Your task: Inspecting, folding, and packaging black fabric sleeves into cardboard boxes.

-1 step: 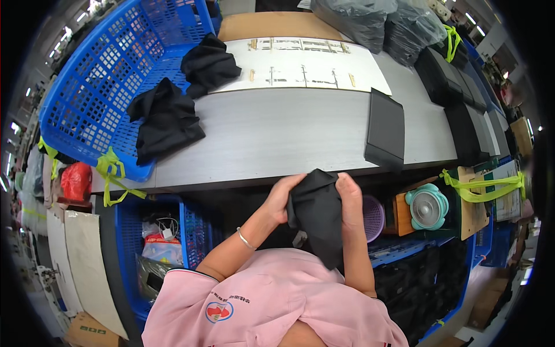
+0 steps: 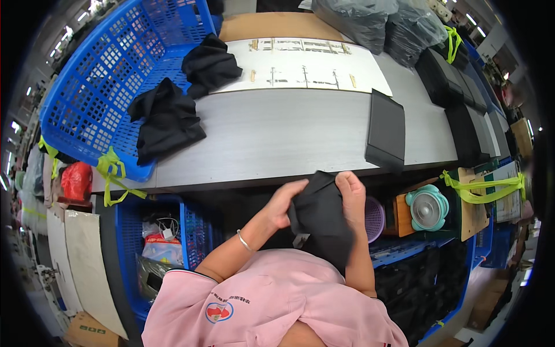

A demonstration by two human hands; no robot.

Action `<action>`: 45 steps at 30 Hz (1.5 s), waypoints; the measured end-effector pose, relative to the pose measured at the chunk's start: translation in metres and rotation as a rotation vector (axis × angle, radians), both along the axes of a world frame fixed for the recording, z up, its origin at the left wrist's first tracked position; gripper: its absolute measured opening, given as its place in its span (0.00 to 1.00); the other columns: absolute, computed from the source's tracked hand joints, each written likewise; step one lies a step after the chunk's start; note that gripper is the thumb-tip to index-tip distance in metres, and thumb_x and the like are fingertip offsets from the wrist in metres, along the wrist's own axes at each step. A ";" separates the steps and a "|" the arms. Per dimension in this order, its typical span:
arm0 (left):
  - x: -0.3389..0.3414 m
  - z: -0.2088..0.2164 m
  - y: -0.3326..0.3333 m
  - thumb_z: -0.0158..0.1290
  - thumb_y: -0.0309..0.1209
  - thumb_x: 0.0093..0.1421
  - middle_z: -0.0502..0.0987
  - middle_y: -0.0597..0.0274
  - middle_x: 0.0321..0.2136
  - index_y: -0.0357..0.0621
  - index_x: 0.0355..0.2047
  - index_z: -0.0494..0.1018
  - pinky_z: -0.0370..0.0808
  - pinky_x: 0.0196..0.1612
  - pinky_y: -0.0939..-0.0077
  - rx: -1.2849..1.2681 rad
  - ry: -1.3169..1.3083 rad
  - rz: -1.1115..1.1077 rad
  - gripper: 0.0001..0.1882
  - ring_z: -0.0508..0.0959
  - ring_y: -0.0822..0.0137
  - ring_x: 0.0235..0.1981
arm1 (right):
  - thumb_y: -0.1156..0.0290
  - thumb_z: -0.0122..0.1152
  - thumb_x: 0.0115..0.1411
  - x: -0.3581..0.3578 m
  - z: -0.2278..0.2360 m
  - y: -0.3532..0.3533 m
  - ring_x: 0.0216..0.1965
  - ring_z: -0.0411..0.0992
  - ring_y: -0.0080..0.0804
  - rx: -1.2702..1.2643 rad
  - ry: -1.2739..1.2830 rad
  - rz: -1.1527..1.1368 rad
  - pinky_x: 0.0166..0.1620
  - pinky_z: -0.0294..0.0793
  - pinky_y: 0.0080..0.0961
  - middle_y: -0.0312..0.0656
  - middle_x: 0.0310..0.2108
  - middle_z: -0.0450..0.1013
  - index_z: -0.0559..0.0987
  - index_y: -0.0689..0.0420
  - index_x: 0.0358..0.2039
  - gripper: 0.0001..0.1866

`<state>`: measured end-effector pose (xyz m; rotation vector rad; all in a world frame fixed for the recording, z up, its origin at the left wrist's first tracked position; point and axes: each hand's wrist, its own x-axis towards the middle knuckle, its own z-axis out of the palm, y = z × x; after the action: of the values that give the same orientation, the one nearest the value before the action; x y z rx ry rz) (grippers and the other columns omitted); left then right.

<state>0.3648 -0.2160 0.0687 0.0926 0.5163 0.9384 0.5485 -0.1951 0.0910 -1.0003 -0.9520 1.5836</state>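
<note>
A piece of black fabric hangs between my two hands, in front of my chest and just off the table's front edge. My left hand grips its left upper side, thumb and fingers closed on the cloth. At its upper right corner my right hand pinches the edge, fingers bent. The lower part of the cloth droops over my right forearm and is a little blurred. Two crumpled black fabric pieces lie at the basket's mouth, partly on the table. A flat dark panel rests at the table's right front edge.
A blue plastic basket lies tipped at the left of the grey table. A white marked board lies at the back. Grey plastic bags and black stacks stand right. Below are a teal fan and a purple basket.
The lower part of the black fabric has swung right and spread wider. My right hand's fingers have turned and bent more over the cloth's edge. My left hand has barely moved.
</note>
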 end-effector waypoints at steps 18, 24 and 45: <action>0.054 -0.005 0.035 0.54 0.39 0.67 0.58 0.56 0.68 0.43 0.72 0.50 0.68 0.60 0.69 1.099 0.709 0.354 0.38 0.64 0.60 0.67 | 0.69 0.54 0.68 -0.082 -0.139 -0.070 0.58 0.60 0.22 0.099 0.340 0.658 0.64 0.60 0.26 0.43 0.56 0.67 0.71 0.64 0.55 0.18; -0.019 0.006 0.038 0.40 0.44 0.73 0.50 0.58 0.72 0.52 0.75 0.39 0.57 0.67 0.71 0.315 0.336 0.457 0.36 0.52 0.62 0.72 | 0.72 0.48 0.70 -0.035 -0.049 -0.047 0.25 0.73 0.21 -0.096 -0.366 0.035 0.31 0.72 0.18 0.40 0.32 0.77 0.77 0.61 0.42 0.09; -0.051 -0.019 0.017 0.47 0.25 0.67 0.76 0.55 0.44 0.38 0.55 0.68 0.64 0.64 0.66 0.968 1.451 0.427 0.16 0.71 0.62 0.56 | 0.74 0.58 0.64 -0.015 0.035 -0.026 0.39 0.73 0.25 0.176 0.210 0.217 0.47 0.70 0.24 0.39 0.38 0.77 0.80 0.65 0.32 0.08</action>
<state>0.3143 -0.1989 0.0501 1.6810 1.3836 1.3796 0.5333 -0.2207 0.1260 -0.6123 -1.0589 1.7112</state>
